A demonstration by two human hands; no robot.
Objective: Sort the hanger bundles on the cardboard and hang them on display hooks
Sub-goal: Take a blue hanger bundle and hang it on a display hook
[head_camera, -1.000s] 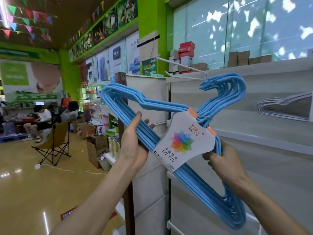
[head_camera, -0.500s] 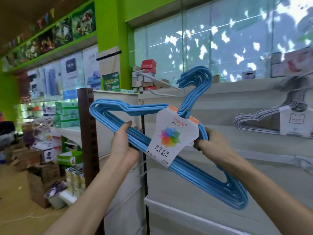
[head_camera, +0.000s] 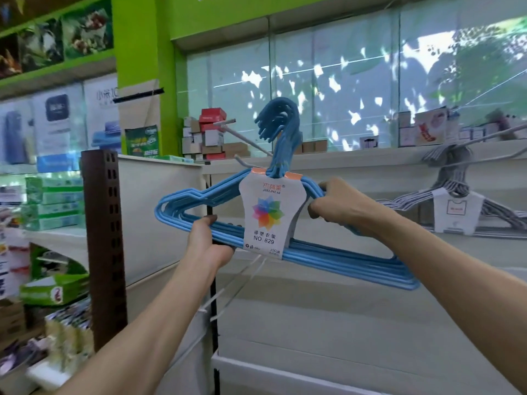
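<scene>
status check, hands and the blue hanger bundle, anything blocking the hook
Left hand grips the bottom bars, right hand the shoulder. Blue hanger bundle upright, hooks beside the white display hook, not on it. Nothing blocking.

The white card label (head_camera: pixel 270 216) wrapping the blue hanger bundle (head_camera: pixel 342 259) is showing "JIELINLAI" under red characters, and "NO. 829" lower down.

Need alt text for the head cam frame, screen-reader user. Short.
Two hands hold a blue hanger bundle up before a shop display wall: the left hand grips its lower bar, the right hand its upper right arm. A white display hook juts out just behind it; a grey hanger bundle hangs at right.
</scene>
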